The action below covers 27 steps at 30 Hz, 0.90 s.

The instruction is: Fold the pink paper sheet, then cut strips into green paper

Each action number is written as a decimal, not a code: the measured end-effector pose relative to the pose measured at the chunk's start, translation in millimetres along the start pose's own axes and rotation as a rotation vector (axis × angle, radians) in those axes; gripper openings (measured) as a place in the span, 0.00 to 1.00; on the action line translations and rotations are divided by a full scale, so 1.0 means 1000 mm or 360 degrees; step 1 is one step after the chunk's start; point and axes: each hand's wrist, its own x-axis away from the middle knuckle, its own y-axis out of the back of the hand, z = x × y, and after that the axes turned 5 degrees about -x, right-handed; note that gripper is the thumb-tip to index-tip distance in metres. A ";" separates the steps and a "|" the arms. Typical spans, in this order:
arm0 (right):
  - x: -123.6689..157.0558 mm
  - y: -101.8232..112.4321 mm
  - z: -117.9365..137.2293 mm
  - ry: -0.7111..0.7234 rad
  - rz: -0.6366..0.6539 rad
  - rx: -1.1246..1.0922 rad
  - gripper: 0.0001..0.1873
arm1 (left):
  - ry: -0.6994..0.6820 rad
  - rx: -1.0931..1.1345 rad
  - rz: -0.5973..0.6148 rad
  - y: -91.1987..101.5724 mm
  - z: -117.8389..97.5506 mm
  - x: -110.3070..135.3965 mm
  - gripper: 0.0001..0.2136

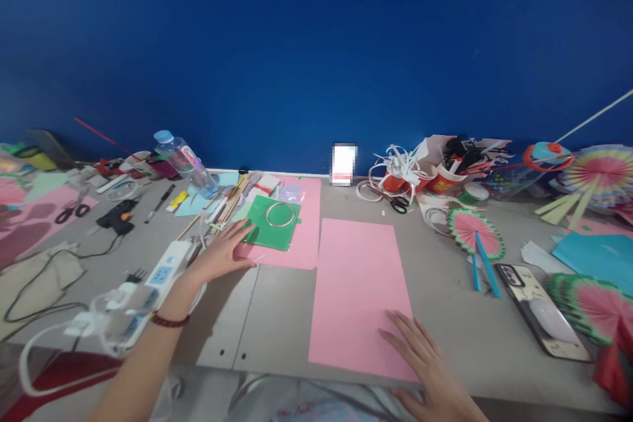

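A sheet of pink paper [359,290] lies flat on the table in front of me. My right hand [420,356] rests on its lower right corner with the fingers spread. To the left, my left hand [230,250] reaches to the near left edge of a green sheet [270,237], its fingers stretched out. On that green sheet lies a silvery ring [280,214]. Beneath the green sheet is another pink sheet [310,231]. Thin wooden sticks [230,208] lie just beyond my left fingertips.
On the left are a power strip [165,270], a glue gun [117,216], scissors [72,211] and a leaning bottle [185,161]. To the right are a watermelon-patterned paper fan [476,234], a phone [524,297] with a white mouse [548,318], and red cups [442,178] of tools.
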 end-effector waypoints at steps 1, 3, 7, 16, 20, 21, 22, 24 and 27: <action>0.000 0.000 0.000 -0.0001 0.0002 0.0005 0.37 | -0.0014 -0.0028 -0.0031 -0.002 0.000 0.003 0.38; 0.000 0.000 0.000 -0.0006 0.0012 0.0017 0.37 | -0.0083 -0.0112 -0.0107 -0.006 0.000 0.005 0.32; 0.001 0.001 0.002 -0.0015 0.0012 0.0023 0.36 | -0.0300 -0.0292 -0.0335 -0.014 0.000 0.006 0.18; -0.001 0.004 0.005 -0.0059 0.0041 -0.0038 0.36 | -0.0314 -0.0366 -0.0346 -0.012 -0.008 0.014 0.22; -0.001 0.005 0.006 -0.0076 0.0043 -0.0053 0.36 | -0.0215 -0.0356 -0.0275 -0.014 -0.007 0.022 0.26; -0.001 0.004 0.006 -0.0070 0.0035 -0.0063 0.35 | -0.0197 -0.0361 -0.0261 -0.014 -0.007 0.026 0.26; -0.001 0.004 0.006 -0.0063 0.0027 -0.0073 0.35 | -0.0181 -0.0375 -0.0244 -0.015 -0.007 0.029 0.26; -0.001 0.004 0.005 -0.0058 0.0015 -0.0083 0.35 | -0.0148 -0.0405 -0.0217 -0.014 -0.006 0.036 0.26; -0.001 0.004 0.005 -0.0072 0.0020 -0.0075 0.35 | -0.0094 -0.0420 -0.0199 -0.011 -0.005 0.043 0.25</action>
